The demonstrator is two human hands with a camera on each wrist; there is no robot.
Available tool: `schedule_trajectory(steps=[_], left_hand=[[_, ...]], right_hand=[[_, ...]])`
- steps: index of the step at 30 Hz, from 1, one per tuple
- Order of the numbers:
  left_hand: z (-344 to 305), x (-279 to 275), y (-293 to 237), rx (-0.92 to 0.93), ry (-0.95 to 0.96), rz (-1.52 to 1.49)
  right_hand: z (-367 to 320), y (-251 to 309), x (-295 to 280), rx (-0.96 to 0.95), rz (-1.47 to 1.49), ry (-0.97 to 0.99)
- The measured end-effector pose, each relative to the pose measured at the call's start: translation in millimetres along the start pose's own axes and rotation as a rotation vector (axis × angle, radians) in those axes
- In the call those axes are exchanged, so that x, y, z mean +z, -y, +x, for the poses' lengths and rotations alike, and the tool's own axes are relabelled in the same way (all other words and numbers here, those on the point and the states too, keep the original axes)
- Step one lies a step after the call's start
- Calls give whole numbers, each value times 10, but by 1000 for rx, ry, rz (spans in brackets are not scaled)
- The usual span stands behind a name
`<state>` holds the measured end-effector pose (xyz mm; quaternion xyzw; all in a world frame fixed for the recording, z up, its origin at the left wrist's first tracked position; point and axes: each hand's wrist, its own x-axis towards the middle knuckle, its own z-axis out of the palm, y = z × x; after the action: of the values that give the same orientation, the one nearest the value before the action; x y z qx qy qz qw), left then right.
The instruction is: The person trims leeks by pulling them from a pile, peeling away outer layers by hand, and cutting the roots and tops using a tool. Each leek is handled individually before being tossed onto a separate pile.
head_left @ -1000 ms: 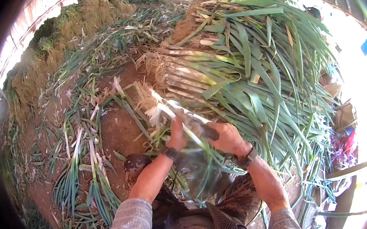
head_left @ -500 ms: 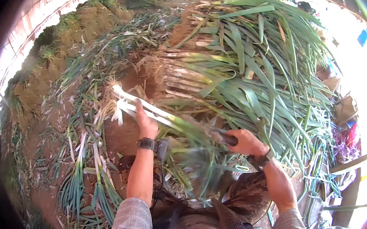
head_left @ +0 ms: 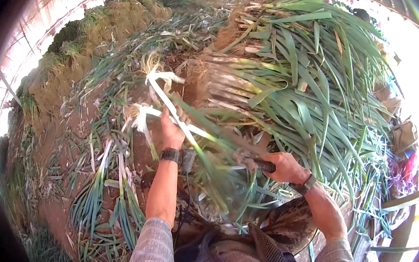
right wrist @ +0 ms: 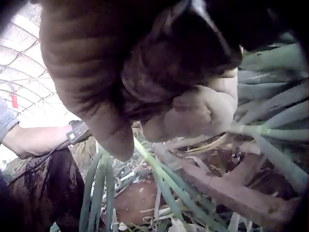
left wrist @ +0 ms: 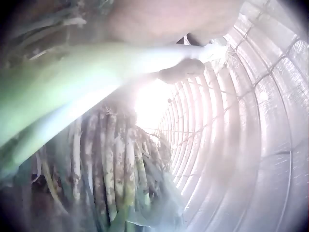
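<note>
My left hand (head_left: 172,135) grips a couple of long green onions (head_left: 163,96), their white, rooted ends up to the left and green leaves trailing down to the right. Strips of loose pale skin hang at the root ends. In the left wrist view, a white-and-green stalk (left wrist: 96,72) runs close beneath the hand. Beside the onions' leafy part, my right hand (head_left: 287,167) holds a tool by its dark handle (head_left: 265,164). Its front end is blurred in the head view, so I cannot tell its kind. Fingers (right wrist: 203,113) curl round it in the right wrist view.
A big heap of unpeeled green onions (head_left: 310,98) lies to the right, roots facing left. Small bundles of cleaner onions (head_left: 100,176) lie on the ground at left. Leaf scraps (head_left: 115,64) litter the soil. Tied stacks (head_left: 54,96) stand along the far left.
My left hand has moved left, away from the right hand, bringing the onions along. The onions' root ends have spread apart. My right hand has shifted slightly right and lower with the tool.
</note>
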<state>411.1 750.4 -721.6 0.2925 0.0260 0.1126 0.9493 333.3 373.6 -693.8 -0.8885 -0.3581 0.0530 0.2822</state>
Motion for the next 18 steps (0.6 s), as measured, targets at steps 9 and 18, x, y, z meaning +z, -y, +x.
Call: schedule_trajectory(steps=[9,18], left_hand=[[-37,203,-53,-32,49,-12],[-206,321,108,-222,447,-51]], right_hand=[[28,103,182,-41,-80,-109],[494,500,90,-75,-13,-323]])
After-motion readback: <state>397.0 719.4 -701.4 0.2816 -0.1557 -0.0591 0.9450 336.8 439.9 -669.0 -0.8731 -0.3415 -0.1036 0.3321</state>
